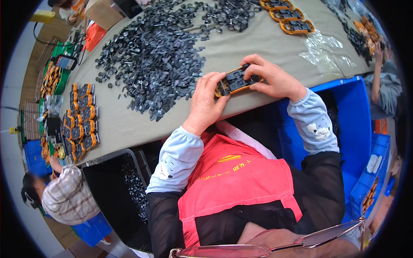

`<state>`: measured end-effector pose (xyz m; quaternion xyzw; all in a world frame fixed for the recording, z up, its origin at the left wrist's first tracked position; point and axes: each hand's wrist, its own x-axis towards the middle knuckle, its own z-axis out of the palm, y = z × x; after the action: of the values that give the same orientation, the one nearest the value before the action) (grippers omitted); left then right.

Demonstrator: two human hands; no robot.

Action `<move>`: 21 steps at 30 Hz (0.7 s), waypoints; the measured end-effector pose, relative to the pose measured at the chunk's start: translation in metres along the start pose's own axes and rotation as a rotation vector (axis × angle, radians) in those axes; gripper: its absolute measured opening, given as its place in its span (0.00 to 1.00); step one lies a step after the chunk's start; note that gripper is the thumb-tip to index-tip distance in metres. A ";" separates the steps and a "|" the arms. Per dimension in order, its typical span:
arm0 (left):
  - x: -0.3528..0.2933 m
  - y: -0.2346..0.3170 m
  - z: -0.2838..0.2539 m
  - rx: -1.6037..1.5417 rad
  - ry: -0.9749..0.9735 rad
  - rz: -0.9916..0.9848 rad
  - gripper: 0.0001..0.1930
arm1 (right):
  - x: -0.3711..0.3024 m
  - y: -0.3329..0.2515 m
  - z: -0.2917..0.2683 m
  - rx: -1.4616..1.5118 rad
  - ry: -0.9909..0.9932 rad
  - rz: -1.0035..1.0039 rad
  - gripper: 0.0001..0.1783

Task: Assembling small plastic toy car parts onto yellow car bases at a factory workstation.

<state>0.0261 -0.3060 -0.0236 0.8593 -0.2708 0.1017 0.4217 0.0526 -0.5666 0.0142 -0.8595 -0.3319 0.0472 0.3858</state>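
Between my two hands, just above the near edge of the cloth-covered table, is an orange toy car [235, 81] with its black underside up. My left hand [204, 101] grips its left end with fingers and thumb. At the other end, the fingers and thumb of my right hand [275, 78] close round the car, near a black wheel. Whether the right fingers also hold a small part is hidden. Left of my hands spreads a heap of small flat black pieces [172, 60]. Black wheels on thin axles [129, 36] lie behind and around that heap.
Orange-and-black car bodies [297, 26] sit in a row at the far right, by crumpled clear plastic [329, 53]. More stand stacked [79, 124] at the left edge. A black bin [103, 182] and a blue crate [355, 116] flank me. Co-workers sit left [71, 195] and right [385, 84].
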 end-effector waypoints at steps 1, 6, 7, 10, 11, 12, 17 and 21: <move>0.001 -0.001 0.000 0.000 0.011 0.029 0.32 | 0.002 0.003 0.000 0.034 -0.019 0.018 0.17; -0.002 -0.006 0.003 0.007 0.014 0.032 0.31 | -0.025 0.003 -0.019 -0.080 0.254 -0.094 0.27; -0.005 -0.006 0.002 0.003 0.016 0.018 0.30 | -0.042 0.002 -0.031 -0.089 0.273 -0.062 0.27; -0.005 -0.007 0.002 0.024 0.013 0.010 0.30 | -0.091 -0.004 -0.058 0.104 0.349 0.079 0.18; -0.004 -0.006 0.002 0.038 0.006 0.024 0.30 | -0.106 -0.002 -0.058 0.101 0.365 0.089 0.18; -0.002 -0.003 0.002 0.046 -0.001 0.036 0.30 | -0.123 0.006 -0.056 0.115 0.442 0.224 0.13; 0.004 0.002 0.009 -0.020 -0.038 -0.032 0.29 | -0.221 0.071 -0.056 0.008 0.946 0.593 0.10; -0.008 0.000 0.004 -0.064 -0.043 -0.193 0.30 | -0.295 0.125 -0.035 -0.006 0.985 0.893 0.12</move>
<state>0.0194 -0.3061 -0.0293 0.8695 -0.1987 0.0336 0.4510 -0.0979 -0.8285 -0.0994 -0.8367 0.2712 -0.1966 0.4334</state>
